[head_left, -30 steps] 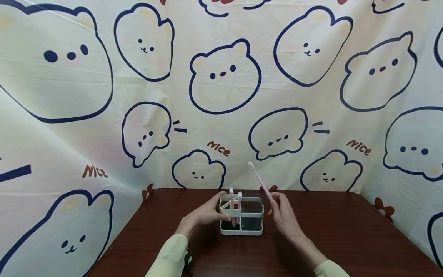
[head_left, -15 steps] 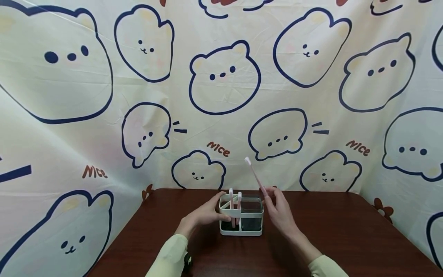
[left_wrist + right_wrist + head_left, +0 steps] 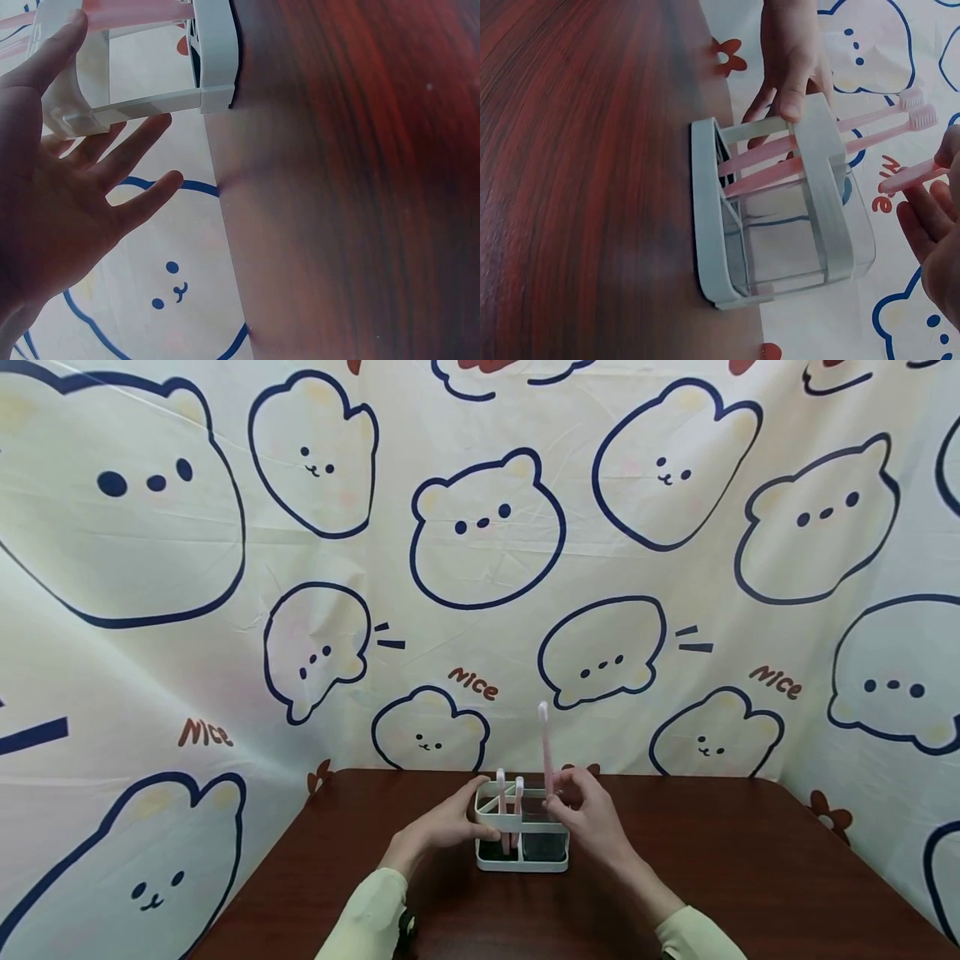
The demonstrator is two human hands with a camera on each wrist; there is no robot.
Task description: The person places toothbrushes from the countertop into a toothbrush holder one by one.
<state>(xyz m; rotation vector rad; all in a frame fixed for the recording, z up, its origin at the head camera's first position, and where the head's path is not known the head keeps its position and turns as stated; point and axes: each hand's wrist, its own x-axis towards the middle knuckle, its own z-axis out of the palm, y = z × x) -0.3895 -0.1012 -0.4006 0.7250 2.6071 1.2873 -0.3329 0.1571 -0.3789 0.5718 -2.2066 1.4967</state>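
A pale grey-green toothbrush holder (image 3: 536,865) stands on the table in the head view. My left hand (image 3: 442,820) grips its left side, thumb on the upper band and other fingers behind. Two pink toothbrushes (image 3: 761,154) stand in the holder's left part, bristles up. A clear cup (image 3: 864,217) fills its right part. My right hand (image 3: 592,818) pinches a third pink toothbrush (image 3: 546,747) near its lower end, nearly upright with the bristles up. In the right wrist view, that toothbrush's handle end (image 3: 904,180) is above the cup, apart from the holder.
The dark brown wooden table (image 3: 720,868) spreads around the holder on both sides. Behind it and at the sides hangs a cream cloth (image 3: 480,643) printed with blue bear outlines, meeting the table's far edge.
My right hand has moved left to the holder's right side, turning its toothbrush from a leftward tilt to nearly upright. My left hand and the holder have stayed put.
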